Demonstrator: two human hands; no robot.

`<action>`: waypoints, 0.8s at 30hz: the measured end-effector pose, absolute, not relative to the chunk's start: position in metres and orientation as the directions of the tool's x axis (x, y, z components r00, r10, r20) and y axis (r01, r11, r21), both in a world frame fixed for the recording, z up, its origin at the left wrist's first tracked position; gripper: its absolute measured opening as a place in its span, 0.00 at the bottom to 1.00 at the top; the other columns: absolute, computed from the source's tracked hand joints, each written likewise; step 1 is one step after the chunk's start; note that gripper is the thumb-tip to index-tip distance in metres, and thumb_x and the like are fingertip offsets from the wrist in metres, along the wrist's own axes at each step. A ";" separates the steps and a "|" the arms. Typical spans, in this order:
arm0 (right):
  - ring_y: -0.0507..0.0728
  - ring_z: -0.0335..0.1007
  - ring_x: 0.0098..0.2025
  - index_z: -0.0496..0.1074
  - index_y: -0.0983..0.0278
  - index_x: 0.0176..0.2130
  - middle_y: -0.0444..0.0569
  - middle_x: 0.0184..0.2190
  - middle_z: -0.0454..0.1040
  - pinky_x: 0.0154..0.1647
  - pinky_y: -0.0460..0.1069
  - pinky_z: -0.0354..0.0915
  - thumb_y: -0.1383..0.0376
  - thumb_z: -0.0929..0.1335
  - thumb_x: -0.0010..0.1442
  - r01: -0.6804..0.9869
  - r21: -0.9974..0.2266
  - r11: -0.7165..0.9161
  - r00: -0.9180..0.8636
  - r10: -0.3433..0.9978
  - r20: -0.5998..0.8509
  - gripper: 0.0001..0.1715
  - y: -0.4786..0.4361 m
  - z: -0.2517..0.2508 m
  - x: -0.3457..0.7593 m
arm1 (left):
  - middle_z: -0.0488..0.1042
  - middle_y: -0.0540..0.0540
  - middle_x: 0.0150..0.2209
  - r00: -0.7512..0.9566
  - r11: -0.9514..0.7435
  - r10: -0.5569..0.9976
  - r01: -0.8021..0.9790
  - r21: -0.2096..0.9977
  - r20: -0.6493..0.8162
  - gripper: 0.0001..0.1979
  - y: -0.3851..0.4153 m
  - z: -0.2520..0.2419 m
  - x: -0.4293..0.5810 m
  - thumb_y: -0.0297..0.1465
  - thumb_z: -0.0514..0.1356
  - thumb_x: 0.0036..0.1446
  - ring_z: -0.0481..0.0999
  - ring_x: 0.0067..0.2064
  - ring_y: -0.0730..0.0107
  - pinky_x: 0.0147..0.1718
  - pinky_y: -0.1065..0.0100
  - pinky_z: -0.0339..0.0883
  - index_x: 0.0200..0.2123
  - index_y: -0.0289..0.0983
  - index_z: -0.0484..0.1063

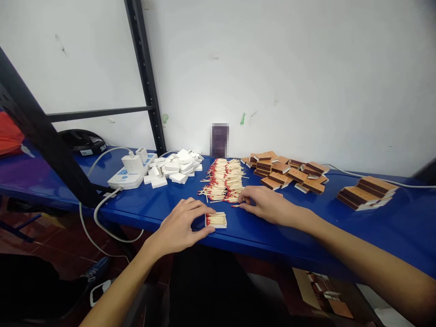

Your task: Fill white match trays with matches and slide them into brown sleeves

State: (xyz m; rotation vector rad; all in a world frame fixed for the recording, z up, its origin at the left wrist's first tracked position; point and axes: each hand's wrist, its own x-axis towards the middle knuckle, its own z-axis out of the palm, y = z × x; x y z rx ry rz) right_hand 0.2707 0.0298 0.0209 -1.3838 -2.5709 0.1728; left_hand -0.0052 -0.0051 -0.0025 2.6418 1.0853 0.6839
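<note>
My left hand (184, 225) grips a small white matchbox tray (220, 226) at the shelf's front edge, fingers along its far side and thumb at the near side. Inside the tray lies a layer of matches (217, 219), their red heads to the left. Just right of the tray, my right hand (264, 205) is closed in a pinch at the near right edge of the match pile (223, 175). A red-headed match (235, 206) sticks out to the left from its fingertips. Whether more matches are in that pinch is hidden.
White inner trays (180, 165) are heaped left of the matches. Brown matchbox sleeves (281, 168) form a pile on the right, with stacked ones (366, 193) further right. A power strip (126, 178) with cables and a black shelf post (51, 122) stand left. Below is an open carton (306, 290).
</note>
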 end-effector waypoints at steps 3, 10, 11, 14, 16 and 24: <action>0.56 0.68 0.35 0.75 0.61 0.39 0.48 0.33 0.74 0.34 0.49 0.58 0.61 0.66 0.64 0.810 -0.210 0.547 -0.526 0.837 0.152 0.09 0.033 0.018 0.275 | 0.76 0.50 0.49 0.619 -0.703 0.711 0.616 0.354 0.335 0.15 -0.005 -0.003 -0.005 0.42 0.59 0.63 0.72 0.51 0.61 0.60 0.54 0.53 0.50 0.45 0.72; 0.58 0.70 0.38 0.78 0.59 0.44 0.49 0.36 0.76 0.38 0.50 0.60 0.59 0.65 0.65 0.805 -0.224 0.549 -0.524 0.836 0.165 0.13 0.034 0.014 0.277 | 0.76 0.49 0.48 0.621 -0.700 0.714 0.623 0.348 0.325 0.14 -0.005 -0.002 -0.004 0.42 0.59 0.63 0.71 0.49 0.60 0.57 0.54 0.55 0.49 0.45 0.72; 0.58 0.70 0.38 0.78 0.59 0.45 0.49 0.36 0.76 0.38 0.50 0.60 0.59 0.66 0.65 0.806 -0.219 0.549 -0.524 0.835 0.166 0.13 0.033 0.015 0.277 | 0.76 0.49 0.48 0.619 -0.698 0.716 0.625 0.349 0.323 0.14 -0.005 -0.002 -0.005 0.42 0.59 0.63 0.71 0.49 0.60 0.58 0.54 0.55 0.49 0.45 0.72; 0.57 0.70 0.37 0.79 0.59 0.45 0.49 0.35 0.76 0.36 0.49 0.59 0.60 0.65 0.65 0.808 -0.200 0.554 -0.530 0.832 0.164 0.14 0.032 0.017 0.277 | 0.76 0.48 0.48 0.622 -0.701 0.713 0.620 0.352 0.323 0.14 -0.005 -0.002 -0.005 0.42 0.59 0.63 0.71 0.49 0.60 0.59 0.53 0.53 0.49 0.44 0.73; 0.57 0.70 0.36 0.79 0.59 0.45 0.50 0.34 0.76 0.36 0.49 0.59 0.61 0.65 0.66 0.808 -0.195 0.556 -0.534 0.831 0.155 0.14 0.030 0.019 0.276 | 0.76 0.48 0.48 0.627 -0.708 0.706 0.611 0.354 0.330 0.14 -0.005 -0.001 -0.004 0.42 0.59 0.63 0.71 0.49 0.60 0.59 0.53 0.54 0.49 0.44 0.73; 0.56 0.70 0.35 0.80 0.59 0.42 0.49 0.34 0.76 0.32 0.48 0.58 0.62 0.65 0.64 0.810 -0.221 0.543 -0.519 0.840 0.160 0.14 0.027 0.020 0.273 | 0.76 0.47 0.47 0.630 -0.726 0.688 0.599 0.339 0.361 0.14 -0.004 -0.001 -0.004 0.41 0.60 0.62 0.71 0.49 0.61 0.56 0.55 0.58 0.48 0.43 0.75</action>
